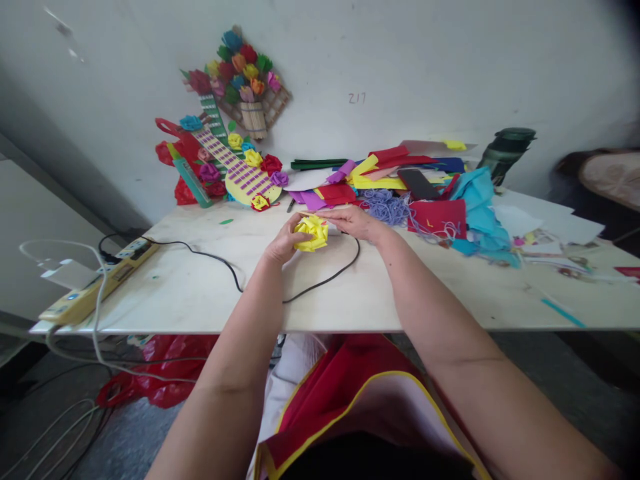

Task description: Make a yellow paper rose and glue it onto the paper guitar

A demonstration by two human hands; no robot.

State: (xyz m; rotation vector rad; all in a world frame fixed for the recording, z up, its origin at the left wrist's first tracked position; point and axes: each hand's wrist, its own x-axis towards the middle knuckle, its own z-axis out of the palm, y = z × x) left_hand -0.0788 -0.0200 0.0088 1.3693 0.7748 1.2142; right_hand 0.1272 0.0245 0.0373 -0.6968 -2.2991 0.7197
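Pale and smooth, the tabletop (200,287) ran along a whitish wall (425,73), and near the middle of it the person's two hands met around a yellow paper flower (313,236). The left hand (284,241) had it by the left side, thumb over the front and fingers bent behind; the right hand (350,221) reached across the flower's far side with its fingers stretched out, though from where I stood I could not tell whether their tips pinched anything. Just beneath and beside them a black cable (345,267) curved over the table. Far beyond, loose colored paper (395,160) lay heaped against the wall, a dark phone (418,183) on its right part, with lavender yarn (385,207) tangled at the near edge. Further right came a red sheet (440,217), crumpled turquoise paper (477,207) and a dark green bottle (505,155). On the far left a guitar-shaped craft (243,172) leaned, dotted with paper flowers, beside a green glue bottle (191,177); a bunch of paper blooms (245,70) stood out above it against the wall. Along the left end sat a yellowish power strip (107,277), a white charger (67,273) plugged in.
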